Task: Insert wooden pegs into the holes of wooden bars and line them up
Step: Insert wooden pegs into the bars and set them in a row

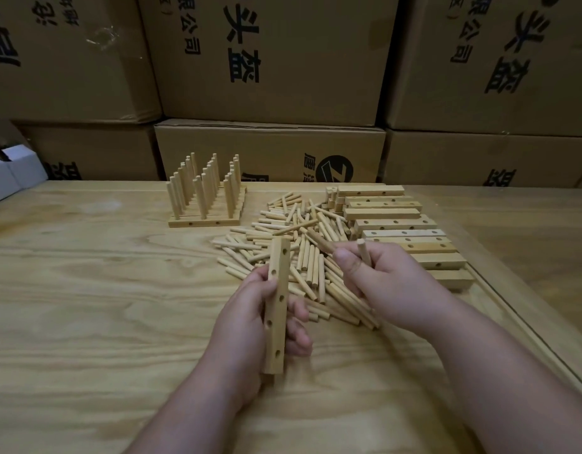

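Nearest you, your left hand (pixel 250 309) grips a bar (pixel 277 306) on end above the table (pixel 86 322), fingers curled round its lower half; the bar is pale wood, square in section, with a row of round holes down the face turned to you, all of them empty. Just right of it and a little farther, your right hand (pixel 378 276) holds pegs: one peg (pixel 362 250) pokes up out of the fist, and a second peg (pixel 319 240) slants out to the left past the thumb. Under and beyond both hands lies a loose pile of pegs (pixel 302 244), short plain dowels scattered every way on the table. To the right of the pile, touching its edge, is a stack of bars (pixel 397 224) laid crosswise, stepping away from you, some with holes showing. Farther off on the left, well apart from your hands, stand the finished bars (pixel 204 204), lined up side by side with three rows of upright pegs. Behind everything, cardboard boxes (pixel 270 60) printed with black characters wall off the far edge, and a white box (pixel 8 175) sits at far left.
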`<control>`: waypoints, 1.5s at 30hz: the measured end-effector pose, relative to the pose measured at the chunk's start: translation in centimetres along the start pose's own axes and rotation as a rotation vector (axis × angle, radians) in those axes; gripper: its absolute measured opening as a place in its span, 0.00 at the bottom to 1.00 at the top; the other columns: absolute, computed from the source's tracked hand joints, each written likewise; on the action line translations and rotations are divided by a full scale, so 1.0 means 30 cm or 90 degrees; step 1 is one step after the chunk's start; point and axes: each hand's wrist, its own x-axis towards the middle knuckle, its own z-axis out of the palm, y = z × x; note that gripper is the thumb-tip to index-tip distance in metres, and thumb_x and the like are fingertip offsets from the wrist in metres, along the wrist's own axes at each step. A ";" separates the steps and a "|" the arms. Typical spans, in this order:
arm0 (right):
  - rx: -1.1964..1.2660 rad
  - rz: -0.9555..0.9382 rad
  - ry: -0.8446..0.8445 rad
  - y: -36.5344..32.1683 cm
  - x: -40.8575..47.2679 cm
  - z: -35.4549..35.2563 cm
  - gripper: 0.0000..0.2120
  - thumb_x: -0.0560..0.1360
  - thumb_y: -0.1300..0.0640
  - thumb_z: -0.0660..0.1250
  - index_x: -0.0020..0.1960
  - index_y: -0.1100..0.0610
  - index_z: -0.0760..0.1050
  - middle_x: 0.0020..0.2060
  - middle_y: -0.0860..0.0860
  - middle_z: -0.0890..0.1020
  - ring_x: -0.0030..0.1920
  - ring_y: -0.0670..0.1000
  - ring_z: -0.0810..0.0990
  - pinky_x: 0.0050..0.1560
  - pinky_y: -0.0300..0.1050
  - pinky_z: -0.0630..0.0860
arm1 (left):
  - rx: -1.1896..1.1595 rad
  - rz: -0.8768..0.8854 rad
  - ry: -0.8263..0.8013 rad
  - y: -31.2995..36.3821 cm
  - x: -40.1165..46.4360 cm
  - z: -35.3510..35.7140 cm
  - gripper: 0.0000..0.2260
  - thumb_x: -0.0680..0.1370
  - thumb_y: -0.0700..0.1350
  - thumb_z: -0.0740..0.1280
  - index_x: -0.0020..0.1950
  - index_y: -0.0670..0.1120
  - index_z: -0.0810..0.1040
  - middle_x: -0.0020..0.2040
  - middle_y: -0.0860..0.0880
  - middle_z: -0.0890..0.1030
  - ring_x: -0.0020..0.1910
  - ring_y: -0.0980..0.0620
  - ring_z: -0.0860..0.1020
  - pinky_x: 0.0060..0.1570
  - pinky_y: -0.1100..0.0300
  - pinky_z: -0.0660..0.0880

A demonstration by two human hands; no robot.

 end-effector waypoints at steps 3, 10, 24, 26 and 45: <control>-0.035 -0.041 0.000 -0.009 0.000 -0.002 0.05 0.82 0.44 0.64 0.52 0.41 0.79 0.32 0.39 0.78 0.32 0.38 0.74 0.38 0.46 0.75 | 0.006 -0.012 0.012 0.001 -0.002 -0.003 0.17 0.83 0.56 0.56 0.57 0.48 0.80 0.30 0.42 0.75 0.23 0.45 0.75 0.27 0.56 0.75; -0.045 -0.115 0.007 -0.038 -0.008 -0.011 0.03 0.80 0.48 0.70 0.48 0.41 0.81 0.28 0.41 0.76 0.28 0.40 0.71 0.28 0.35 0.70 | 0.007 -0.022 0.009 -0.007 0.004 -0.009 0.23 0.71 0.58 0.65 0.57 0.43 0.78 0.33 0.41 0.79 0.24 0.44 0.76 0.26 0.58 0.74; -0.119 -0.095 0.058 -0.072 -0.024 0.000 0.06 0.78 0.43 0.69 0.48 0.42 0.83 0.40 0.49 0.85 0.41 0.50 0.83 0.42 0.56 0.82 | 0.106 0.005 -0.055 -0.008 0.000 -0.005 0.16 0.75 0.60 0.63 0.51 0.51 0.82 0.38 0.38 0.83 0.28 0.42 0.80 0.28 0.57 0.76; -0.057 -0.087 0.050 -0.078 -0.026 0.000 0.13 0.73 0.34 0.71 0.56 0.34 0.77 0.43 0.42 0.85 0.44 0.40 0.83 0.42 0.45 0.82 | 0.104 0.007 -0.043 -0.014 -0.003 -0.001 0.18 0.77 0.61 0.61 0.53 0.49 0.81 0.39 0.36 0.83 0.28 0.42 0.80 0.27 0.57 0.76; -0.153 -0.024 -0.129 -0.118 -0.057 0.071 0.06 0.81 0.45 0.64 0.46 0.42 0.75 0.34 0.41 0.80 0.31 0.40 0.74 0.36 0.49 0.75 | -0.018 0.039 0.140 -0.005 0.019 -0.008 0.21 0.84 0.57 0.56 0.45 0.48 0.83 0.30 0.43 0.75 0.20 0.48 0.70 0.19 0.60 0.67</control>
